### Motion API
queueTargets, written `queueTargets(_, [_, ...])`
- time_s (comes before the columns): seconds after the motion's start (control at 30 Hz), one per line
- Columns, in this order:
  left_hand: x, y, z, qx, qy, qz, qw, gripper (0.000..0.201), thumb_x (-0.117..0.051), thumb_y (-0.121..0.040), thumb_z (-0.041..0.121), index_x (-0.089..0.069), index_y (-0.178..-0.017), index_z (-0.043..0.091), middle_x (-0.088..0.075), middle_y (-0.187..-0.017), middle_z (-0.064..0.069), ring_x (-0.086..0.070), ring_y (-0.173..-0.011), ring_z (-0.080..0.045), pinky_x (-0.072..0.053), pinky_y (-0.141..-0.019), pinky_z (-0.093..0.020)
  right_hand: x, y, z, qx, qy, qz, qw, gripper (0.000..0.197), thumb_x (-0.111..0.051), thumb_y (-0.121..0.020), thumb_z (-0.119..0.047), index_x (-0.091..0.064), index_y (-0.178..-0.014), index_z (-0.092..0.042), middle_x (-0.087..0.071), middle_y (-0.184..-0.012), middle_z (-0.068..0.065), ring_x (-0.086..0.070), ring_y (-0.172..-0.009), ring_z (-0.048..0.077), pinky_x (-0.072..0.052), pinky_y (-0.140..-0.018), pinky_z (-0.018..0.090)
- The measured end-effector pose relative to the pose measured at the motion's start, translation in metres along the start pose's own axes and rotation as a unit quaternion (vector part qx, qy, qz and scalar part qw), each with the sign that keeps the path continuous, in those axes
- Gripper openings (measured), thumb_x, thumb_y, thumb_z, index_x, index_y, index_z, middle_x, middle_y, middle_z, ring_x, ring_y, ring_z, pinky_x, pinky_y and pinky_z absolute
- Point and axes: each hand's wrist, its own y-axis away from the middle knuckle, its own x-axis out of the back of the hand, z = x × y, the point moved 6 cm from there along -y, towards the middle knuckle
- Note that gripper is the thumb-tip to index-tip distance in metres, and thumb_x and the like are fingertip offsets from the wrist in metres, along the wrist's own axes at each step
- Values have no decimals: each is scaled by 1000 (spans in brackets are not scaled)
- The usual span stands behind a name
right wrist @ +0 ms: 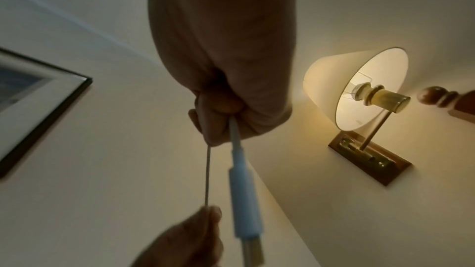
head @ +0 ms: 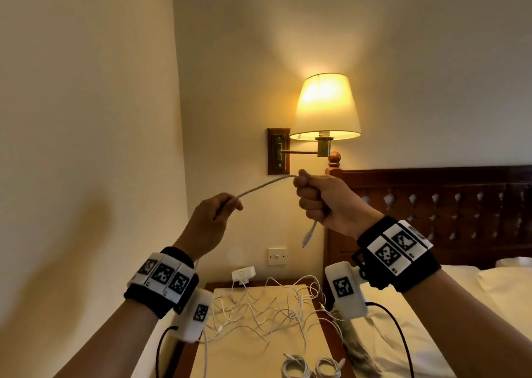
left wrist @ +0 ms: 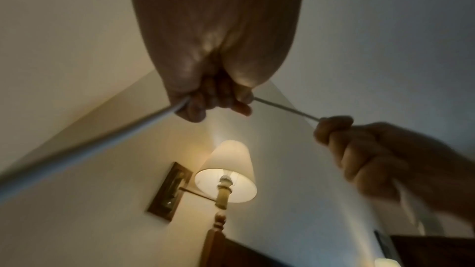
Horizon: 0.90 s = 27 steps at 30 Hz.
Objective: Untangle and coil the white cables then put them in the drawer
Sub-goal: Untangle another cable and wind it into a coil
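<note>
Above the nightstand (head: 325, 337), near the lit lamp (head: 325, 107), you hold one white cable (head: 264, 185) stretched between both hands. Your right hand (head: 322, 202) is a closed fist around it, with the plug (head: 308, 237) dangling just below the fist; your left hand (head: 211, 219) has its fingers curled round the cable, which runs down past that wrist toward the tangle (head: 267, 311) of loose cables lying on the nightstand. Two finished coils (head: 311, 367) sit at the near edge of the top. No drawer shows in any view. The likely trouble is in the trailing end: if it is still looped through the tangle, pulling higher could tighten a knot or drag the whole heap, and perhaps the coils, off the edge. Pulling hard through a tight fist could also kink the cable near the plug.
</note>
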Motion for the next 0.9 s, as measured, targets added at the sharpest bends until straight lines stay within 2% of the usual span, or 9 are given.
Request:
queueTargets(0.1, [-21, 28, -37, 84, 54, -28, 995, 24, -41, -102, 20, -60, -88, 15, -47, -58, 8, -40, -53, -12, -36, -52, -27, 13, -1, -12, 35, -89, 30, 995, 38, -29, -107, -28, -52, -80, -15, -25, -57, -6, -21, -46, 6, -20, -41, 19])
queueTargets(0.17, [-43, 52, -43, 134, 31, -78, 987, 29, -38, -103, 21, -56, -82, 12, -48, -63, 0, -41, -53, -11, -37, -51, -28, 18, -2, -13, 50, -97, 46, 993, 35, -30, -107, -26, -52, -83, -14, -27, -56, -6, -24, -46, 6, -23, -42, 18])
queueTargets(0.27, [-79, 76, -2, 157, 28, -273, 949, 36, -38, -103, 25, -50, -70, 16, -42, -60, 1, -34, -45, -6, -31, -45, -22, 16, -4, -5, 54, 6, 54, 997, 30, -37, -105, -25, -59, -92, -9, -53, -63, 0, -54, -55, 12, -46, -52, 20])
queueTargets(0.33, [-80, 76, 43, 136, 80, -348, 924, 36, -40, -102, 30, -51, -70, 18, -41, -57, 5, -33, -45, -7, -28, -45, -23, 9, -3, 4, 56, 77, 40, 995, 30, -39, -104, -22, -62, -99, -3, -68, -78, 10, -69, -74, 22, -57, -66, 28])
queueTargets(0.4, [-64, 59, 81, 78, 110, -319, 938, 34, -39, -101, 31, -54, -75, 15, -44, -57, 8, -37, -47, -5, -30, -45, -17, 3, -1, 11, 54, 124, 31, 990, 30, -41, -103, -21, -63, -101, -1, -71, -85, 13, -72, -79, 22, -58, -69, 28])
queueTargets(0.47, [-44, 37, 106, -11, 80, -235, 969, 31, -39, -101, 25, -56, -78, 14, -49, -55, 13, -40, -47, -1, -33, -47, -11, 0, 2, 15, 52, 158, 38, 985, 30, -43, -102, -23, -64, -103, -2, -70, -87, 11, -71, -77, 17, -56, -68, 24])
queueTargets(0.57, [-24, 14, 117, -127, -18, -102, 986, 32, -44, -101, 20, -58, -73, 13, -49, -50, 18, -45, -49, -1, -36, -53, -8, -5, 5, 17, 53, 148, 21, 987, 33, -39, -104, -23, -64, -105, -1, -71, -87, 13, -71, -82, 23, -56, -70, 26])
queueTargets(0.7, [-17, 0, 109, -164, -59, 0, 985, 31, -46, -101, 21, -51, -70, 19, -43, -54, 14, -47, -53, -1, -34, -53, -8, -12, 6, 18, 50, 113, -1, 992, 35, -36, -105, -24, -63, -98, -2, -69, -80, 13, -68, -79, 26, -56, -71, 29])
queueTargets(0.9, [-18, -10, 92, -168, -80, 42, 982, 32, -46, -100, 26, -48, -68, 26, -46, -57, 12, -48, -56, -1, -34, -53, -9, -20, 8, 30, 25, 79, -39, 996, 36, -34, -105, -25, -62, -96, -5, -64, -74, 7, -64, -69, 18, -51, -70, 29])
